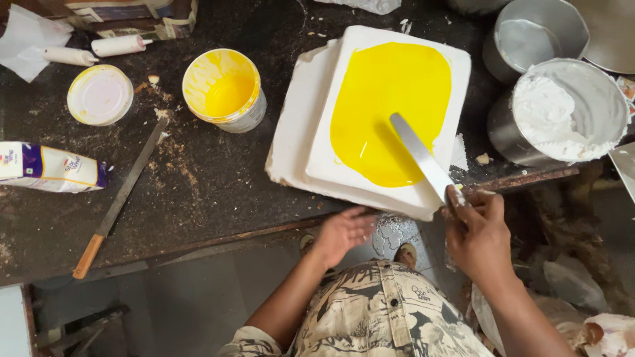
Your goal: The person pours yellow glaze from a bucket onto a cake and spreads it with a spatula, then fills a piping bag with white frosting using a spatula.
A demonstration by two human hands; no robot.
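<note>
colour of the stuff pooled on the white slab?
Bright yellow paint, glossy, on the white slab; the head view shows it best.

— Where does everything sit relative to the slab [311, 119]?

— The slab lies on the surface [198, 185], at its near edge. A palette knife [420, 155] rests on the slab, its handle in the right grip [476, 235]. The left grip [344, 231] touches the slab's near edge.

— And beside it?

— The paint tub [225, 89] stands just left; further left lie its lid [99, 94] and a file [122, 195]. A plaster can [562, 112] stands right of the slab.
</note>
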